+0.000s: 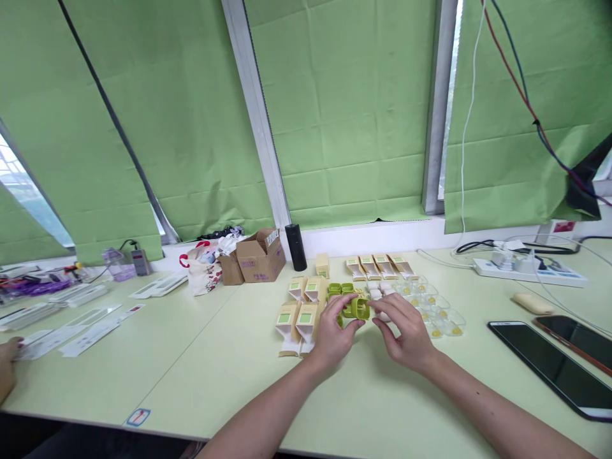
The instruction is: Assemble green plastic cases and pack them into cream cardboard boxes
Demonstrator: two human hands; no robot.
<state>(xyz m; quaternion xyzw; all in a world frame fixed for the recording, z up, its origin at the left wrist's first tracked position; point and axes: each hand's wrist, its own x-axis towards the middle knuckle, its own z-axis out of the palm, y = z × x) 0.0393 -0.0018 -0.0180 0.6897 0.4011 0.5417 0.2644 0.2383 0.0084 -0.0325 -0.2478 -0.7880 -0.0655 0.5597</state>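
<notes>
The step in hand appeared to be close handling of one small green cup point(362, 310), which was held up just above the counter point(201, 370), its open side tilted toward the person. The left hand point(332, 335) was closed on it from the side, thumb low and fingers above. The right hand point(406, 331) was partly open on the other side, its thumb and forefinger parted near the cup's rim; whether a fingertip touched the rim could not be told, and nothing could be made out in its grasp.

More green containers point(340, 289) stood just beyond the left hand, partly hidden by its fingers. White pieces point(375, 294) lay next to them, behind the right hand, and clear cups with yellow centres point(442, 313) were grouped farther to the right. Beside the left hand stood tan cartons point(285, 319) with pale flaps folded out toward the person, and a row of similar cartons point(369, 266) lay at the back.

As a judgement, any finer work at the rim called for a steady left grip and a light, exact touch from the right fingertips. The space around was tight, so a low sideways sweep could have knocked the neighbouring pieces.
</notes>
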